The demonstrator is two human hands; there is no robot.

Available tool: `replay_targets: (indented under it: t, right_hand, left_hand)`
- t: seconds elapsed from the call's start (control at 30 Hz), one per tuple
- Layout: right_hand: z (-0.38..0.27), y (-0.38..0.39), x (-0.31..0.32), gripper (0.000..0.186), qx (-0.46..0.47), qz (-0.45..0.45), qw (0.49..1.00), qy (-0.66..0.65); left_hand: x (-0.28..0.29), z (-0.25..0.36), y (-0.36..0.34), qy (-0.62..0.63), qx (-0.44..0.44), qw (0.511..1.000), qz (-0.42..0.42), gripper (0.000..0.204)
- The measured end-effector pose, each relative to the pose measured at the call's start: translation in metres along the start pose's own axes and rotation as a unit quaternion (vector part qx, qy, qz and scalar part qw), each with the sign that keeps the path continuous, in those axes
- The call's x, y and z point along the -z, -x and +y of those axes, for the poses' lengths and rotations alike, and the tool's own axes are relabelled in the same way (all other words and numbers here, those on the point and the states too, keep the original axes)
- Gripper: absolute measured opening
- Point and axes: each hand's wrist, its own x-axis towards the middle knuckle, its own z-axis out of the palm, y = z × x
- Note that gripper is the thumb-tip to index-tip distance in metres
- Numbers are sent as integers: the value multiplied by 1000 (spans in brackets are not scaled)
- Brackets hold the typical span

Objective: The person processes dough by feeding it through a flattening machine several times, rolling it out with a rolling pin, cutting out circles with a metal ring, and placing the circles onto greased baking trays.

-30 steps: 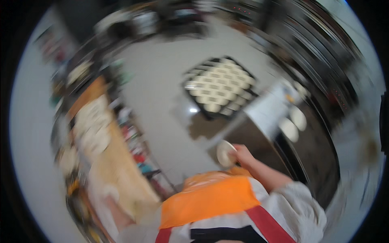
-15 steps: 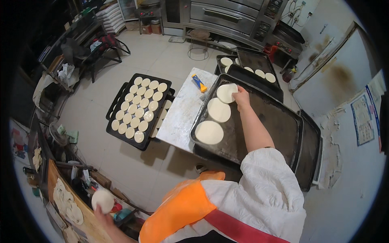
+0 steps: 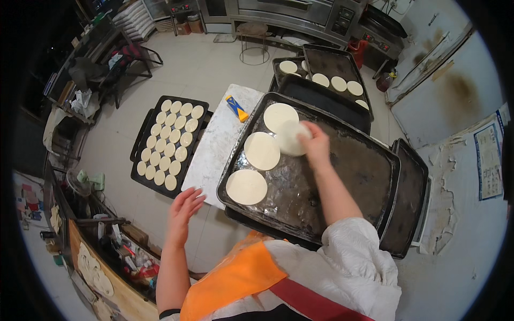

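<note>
My right hand [image 3: 316, 143] pinches the edge of a pale round dough disc [image 3: 290, 138], somewhat blurred, over the large black baking tray [image 3: 353, 176]. Along the tray's left side lie three flat dough discs: a far one [image 3: 281, 115], a middle one [image 3: 262, 152] and a near one [image 3: 246, 187]. The held disc overlaps the far and middle ones in view; whether it touches the tray I cannot tell. My left hand [image 3: 184, 209] is empty, fingers apart, by the near left corner of the white-topped table [image 3: 210, 160].
A blue-and-yellow scraper [image 3: 236, 108] lies on the table. Left of it, a black tray [image 3: 182, 174] carries rows of small dough rounds. More trays [image 3: 329, 112] with discs stand beyond. Sheets of dough [image 3: 95, 273] lie on a wooden board [image 3: 120, 286] at lower left.
My left hand, which held a dough disc over the lower left, has come up toward the table, empty. My right hand has left the far disc and now holds another beside it.
</note>
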Motion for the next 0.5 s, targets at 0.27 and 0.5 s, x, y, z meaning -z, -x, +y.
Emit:
replay_targets:
  t: [0.27, 0.5]
  right_hand:
    - [29, 21, 38, 49, 241, -26, 851, 467]
    - [-20, 71, -71, 40, 215, -94, 854, 464]
  left_hand:
    - [194, -208, 215, -421, 93, 773, 466, 50]
    - [174, -369, 556, -474, 507, 456, 557, 41]
